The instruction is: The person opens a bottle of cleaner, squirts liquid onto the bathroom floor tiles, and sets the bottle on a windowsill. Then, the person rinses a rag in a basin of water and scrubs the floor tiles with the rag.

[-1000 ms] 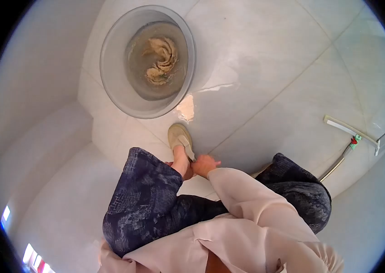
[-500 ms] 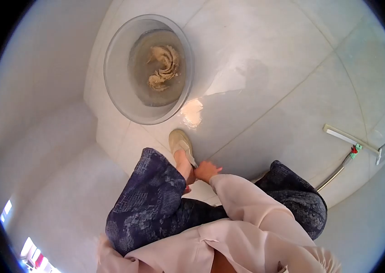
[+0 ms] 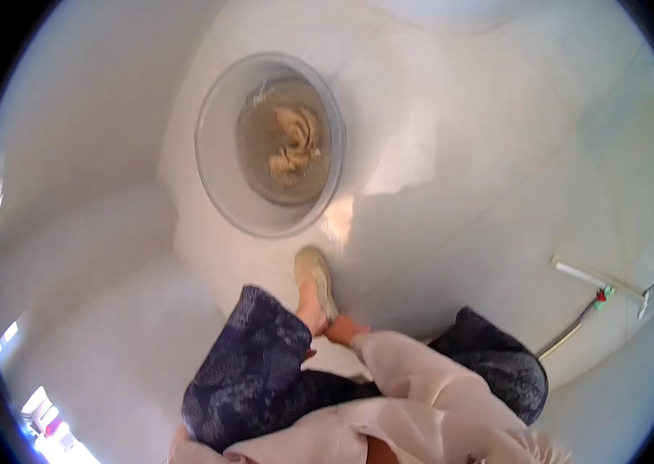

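Note:
My right hand [image 3: 345, 330] reaches down to the heel of a beige slip-on shoe [image 3: 313, 272] on my foot. Its fingers are closed at the shoe's back edge, their tips partly hidden by the heel. Only a small reddish bit of my left hand [image 3: 311, 354] shows beside the ankle; the dark patterned trouser leg [image 3: 250, 371] covers the rest, so its fingers cannot be made out. Just beyond the shoe stands a large translucent basin [image 3: 215, 166] holding cloudy water and a crumpled tan mass [image 3: 293, 155], perhaps cloth.
Pale tiled floor [image 3: 435, 247] surrounds the basin, with bright reflections on it. At the right lie a squeegee-like bar [image 3: 594, 277] and a hose [image 3: 563, 340] with a green and red fitting. A pale round object [image 3: 443, 9] shows at the top edge.
The view has shifted, so basin, shoe and hands sit lower in it. My right hand's finger, earlier stuck out to the side, is now drawn in by the heel.

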Available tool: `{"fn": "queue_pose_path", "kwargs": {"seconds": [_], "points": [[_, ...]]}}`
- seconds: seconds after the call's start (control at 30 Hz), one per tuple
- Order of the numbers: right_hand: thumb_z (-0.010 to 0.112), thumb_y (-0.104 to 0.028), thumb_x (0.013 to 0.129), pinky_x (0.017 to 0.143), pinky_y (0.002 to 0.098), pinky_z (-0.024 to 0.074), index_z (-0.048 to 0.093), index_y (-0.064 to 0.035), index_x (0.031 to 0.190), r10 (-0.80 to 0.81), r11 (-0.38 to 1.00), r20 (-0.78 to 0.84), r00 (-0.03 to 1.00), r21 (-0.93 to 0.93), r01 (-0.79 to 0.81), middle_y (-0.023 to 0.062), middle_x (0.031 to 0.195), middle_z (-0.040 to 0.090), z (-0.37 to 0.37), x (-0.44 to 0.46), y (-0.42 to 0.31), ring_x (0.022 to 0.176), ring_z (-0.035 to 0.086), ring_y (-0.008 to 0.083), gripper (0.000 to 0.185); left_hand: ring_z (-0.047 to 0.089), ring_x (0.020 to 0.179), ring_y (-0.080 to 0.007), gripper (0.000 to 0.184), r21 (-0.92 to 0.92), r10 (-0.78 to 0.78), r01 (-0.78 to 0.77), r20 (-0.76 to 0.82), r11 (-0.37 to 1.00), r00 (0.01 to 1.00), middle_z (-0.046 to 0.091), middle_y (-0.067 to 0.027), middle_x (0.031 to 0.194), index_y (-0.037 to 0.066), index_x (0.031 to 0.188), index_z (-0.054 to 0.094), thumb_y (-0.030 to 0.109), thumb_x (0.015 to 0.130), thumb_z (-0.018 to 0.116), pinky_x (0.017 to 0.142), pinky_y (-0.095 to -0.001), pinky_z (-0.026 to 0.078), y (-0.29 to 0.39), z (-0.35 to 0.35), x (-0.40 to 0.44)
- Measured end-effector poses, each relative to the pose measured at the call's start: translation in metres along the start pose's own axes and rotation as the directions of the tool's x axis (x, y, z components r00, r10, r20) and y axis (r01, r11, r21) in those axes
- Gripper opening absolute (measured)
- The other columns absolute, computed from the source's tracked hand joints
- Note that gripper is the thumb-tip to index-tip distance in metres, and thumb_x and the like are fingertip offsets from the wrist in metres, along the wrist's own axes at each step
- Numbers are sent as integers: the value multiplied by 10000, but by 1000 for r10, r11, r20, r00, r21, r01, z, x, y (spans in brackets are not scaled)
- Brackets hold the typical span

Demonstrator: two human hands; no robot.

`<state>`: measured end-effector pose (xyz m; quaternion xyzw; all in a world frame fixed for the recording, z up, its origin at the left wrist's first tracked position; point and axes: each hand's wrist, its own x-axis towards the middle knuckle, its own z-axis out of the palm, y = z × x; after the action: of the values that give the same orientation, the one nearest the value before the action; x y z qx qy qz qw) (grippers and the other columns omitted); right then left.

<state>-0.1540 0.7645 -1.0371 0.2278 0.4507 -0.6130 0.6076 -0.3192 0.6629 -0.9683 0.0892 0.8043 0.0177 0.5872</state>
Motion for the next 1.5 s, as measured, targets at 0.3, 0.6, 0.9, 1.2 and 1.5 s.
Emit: {"fn": "queue_pose_path", "kwargs": {"seconds": [0.3,0.6,0.9,1.2,1.5], "points": [[572,-451,818,883,437,433,688,-49,974,6,996,49,999,-87,-1,162,1009,669,41,38,40,990,619,308,447,585,727,-155,74,-38,5,-7,-47,999,999,591,-60,774,23,904,600,80,860,583,662,-267,473,3,23,23],[530,-258,852,768,324,487,670,-44,920,-606,712,155,780,-332,619,116,846,678,45,70,47,799,655,239,264,587,726,-162,72,-17,59,-60,-77,998,995,591,-66,774,24,902,600,78,858,584,661,-270,474,14,34,46],[400,-331,912,789,328,483,642,-41,982,-394,919,192,899,75,387,137,941,682,-2,35,17,882,654,258,384,590,724,-170,70,-8,99,-101,-110,995,989,591,-72,773,24,901,600,75,856,584,661,-273,475,16,43,79],[498,-425,849,892,657,293,607,-171,1094,-269,962,-456,848,-84,260,147,1224,547,-101,73,-2,1138,509,360,369,592,722,-177,69,-40,164,-173,-171,984,971,590,-78,772,24,900,600,73,854,585,661,-276,476,9,42,160],[535,-314,849,857,619,313,640,-158,981,-488,871,-612,622,-292,396,98,1067,584,-151,104,-10,1043,542,307,230,594,720,-185,68,-62,115,-129,-198,990,973,590,-84,771,24,899,600,70,852,585,661,-279,477,-27,35,223]]}}
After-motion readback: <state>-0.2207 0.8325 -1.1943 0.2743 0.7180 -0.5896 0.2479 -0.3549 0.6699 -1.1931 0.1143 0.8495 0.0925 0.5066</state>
